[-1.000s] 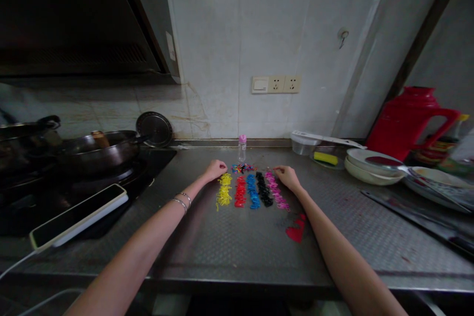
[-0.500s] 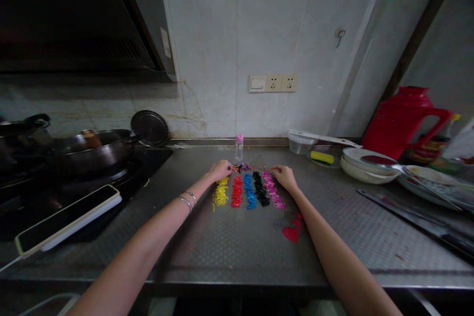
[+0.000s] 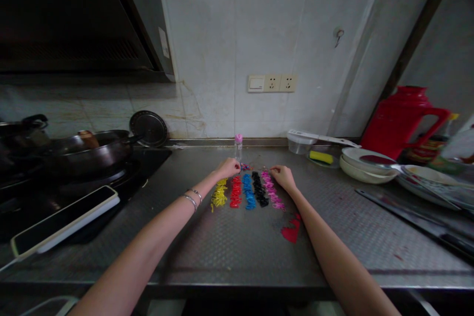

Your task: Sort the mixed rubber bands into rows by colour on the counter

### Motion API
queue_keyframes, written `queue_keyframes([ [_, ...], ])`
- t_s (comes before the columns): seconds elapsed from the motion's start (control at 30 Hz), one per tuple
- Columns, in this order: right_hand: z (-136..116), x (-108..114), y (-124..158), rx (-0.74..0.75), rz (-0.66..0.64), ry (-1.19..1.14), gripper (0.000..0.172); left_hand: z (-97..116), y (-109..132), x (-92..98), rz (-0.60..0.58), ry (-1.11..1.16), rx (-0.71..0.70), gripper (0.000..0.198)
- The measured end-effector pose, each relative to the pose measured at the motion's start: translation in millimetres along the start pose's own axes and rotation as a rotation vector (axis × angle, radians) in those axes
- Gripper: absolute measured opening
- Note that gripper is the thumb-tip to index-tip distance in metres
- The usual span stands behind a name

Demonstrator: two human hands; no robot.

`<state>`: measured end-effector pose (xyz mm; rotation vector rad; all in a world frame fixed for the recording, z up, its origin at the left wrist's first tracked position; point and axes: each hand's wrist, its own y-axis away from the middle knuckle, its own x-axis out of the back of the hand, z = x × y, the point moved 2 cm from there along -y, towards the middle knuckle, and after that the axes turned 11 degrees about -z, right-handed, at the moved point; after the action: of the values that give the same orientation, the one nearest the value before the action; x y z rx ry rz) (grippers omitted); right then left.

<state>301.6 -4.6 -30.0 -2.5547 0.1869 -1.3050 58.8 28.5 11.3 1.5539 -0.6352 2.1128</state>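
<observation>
Five rows of small rubber bands lie side by side on the metal counter: yellow [image 3: 219,194], red [image 3: 235,192], blue [image 3: 249,192], black [image 3: 259,189] and pink [image 3: 273,191]. Behind them is a mixed-colour pile [image 3: 245,167], partly covered by my left hand [image 3: 228,168]. That hand's fingers are pinched together at the pile's left side; what they hold is too small to see. My right hand [image 3: 283,177] is closed in a pinch beside the far end of the pink row, its contents also unclear. Behind the pile stands a clear bottle [image 3: 238,149] with a pink cap.
A torn red piece [image 3: 291,229] lies near my right forearm. To the right are a knife [image 3: 403,212], stacked bowls [image 3: 366,170], a yellow sponge [image 3: 321,158] and a red thermos jug [image 3: 398,123]. A phone [image 3: 64,219] and a pan [image 3: 92,150] are on the left.
My left hand has moved right, from the far end of the yellow row to the mixed pile, covering more of it. My right hand has stayed almost in place.
</observation>
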Motion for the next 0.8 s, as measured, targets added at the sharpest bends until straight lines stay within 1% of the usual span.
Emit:
queue_keyframes([
  [0.13, -2, 1, 0, -0.011, 0.0, -0.007, 0.029, 9, -6, -8.6, -0.033, 0.025, -0.06, 0.022],
  [0.23, -3, 2, 0, -0.024, 0.001, -0.003, 0.029, 13, -7, -11.3, -0.057, 0.059, -0.105, 0.023],
  [0.33, -2, 2, 0, -0.03, 0.0, -0.01, 0.03, 12, -5, -11.9, -0.063, 0.131, -0.117, 0.026],
  [0.4, -2, 1, 0, -0.032, -0.004, -0.01, 0.03, 8, -4, -11.2, -0.035, 0.195, -0.104, 0.029],
  [0.47, -1, 1, 0, -0.036, -0.006, -0.002, 0.03, -1, -2, -9.2, 0.024, 0.259, -0.069, 0.034],
  [0.53, -1, 1, 0, -0.039, -0.004, 0.002, 0.029, -15, 1, -5.5, 0.105, 0.31, -0.008, 0.039],
  [0.67, -1, 1, 0, -0.031, -0.015, -0.016, 0.029, -52, 15, 4.8, 0.32, 0.374, 0.183, 0.047],
  [0.73, -1, 0, -1, -0.019, -0.018, -0.02, 0.029, -72, 24, 8.1, 0.395, 0.405, 0.268, 0.048],
  [0.8, 1, -1, -2, -0.013, -0.014, -0.016, 0.029, -90, 33, 8.2, 0.439, 0.453, 0.336, 0.05],
])
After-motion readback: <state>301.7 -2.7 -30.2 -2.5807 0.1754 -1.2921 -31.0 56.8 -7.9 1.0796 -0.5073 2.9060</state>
